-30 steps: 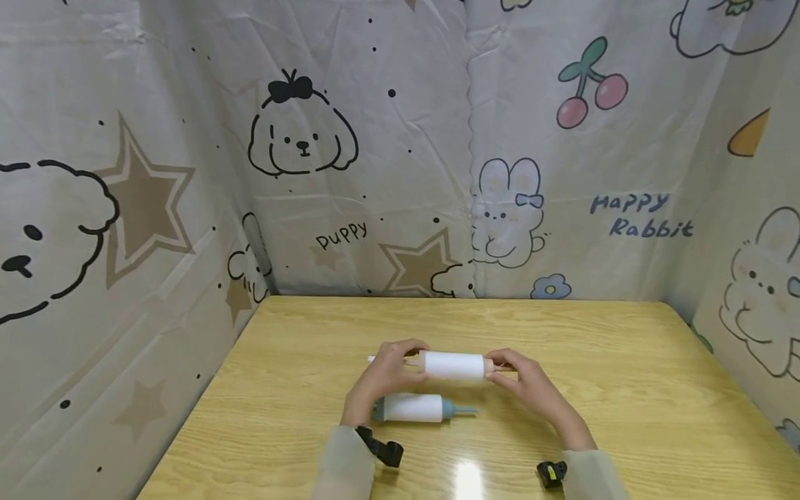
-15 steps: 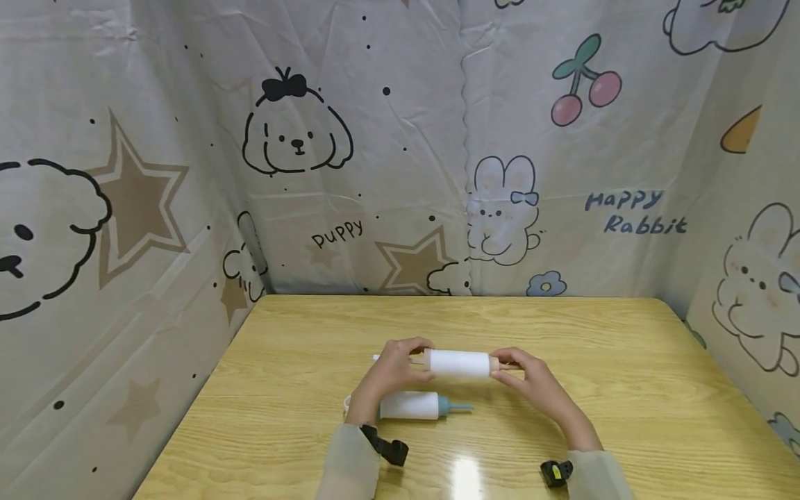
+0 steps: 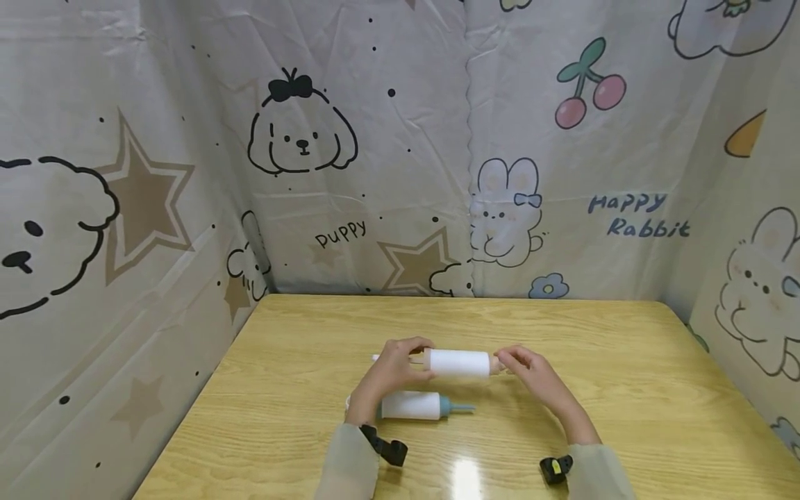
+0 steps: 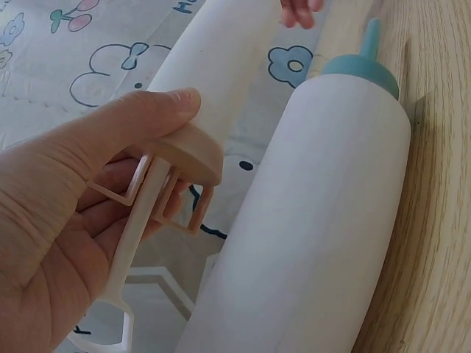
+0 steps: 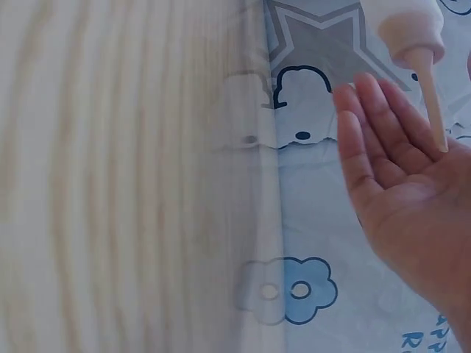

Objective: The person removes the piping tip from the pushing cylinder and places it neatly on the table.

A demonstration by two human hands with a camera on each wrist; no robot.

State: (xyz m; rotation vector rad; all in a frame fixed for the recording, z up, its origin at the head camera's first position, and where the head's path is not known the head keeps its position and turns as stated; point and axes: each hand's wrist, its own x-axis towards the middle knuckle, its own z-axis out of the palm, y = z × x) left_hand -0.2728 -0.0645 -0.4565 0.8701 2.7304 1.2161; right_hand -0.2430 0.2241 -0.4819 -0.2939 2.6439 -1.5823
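While left hand [image 3: 390, 368] pinches the peach-tipped syringe [image 3: 458, 362] (held level) — right hand [image 3: 531, 371] hovers slack.

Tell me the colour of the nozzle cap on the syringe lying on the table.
Teal blue cap on the white syringe; the left wrist view shows it best.

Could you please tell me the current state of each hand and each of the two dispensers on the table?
left hand: grips the beige dispenser's plunger end.
right hand: open, fingers straight, beside the nozzle tip.
beige-capped dispenser: held level above the table.
blue-capped dispenser: lying on its side on the table, untouched.
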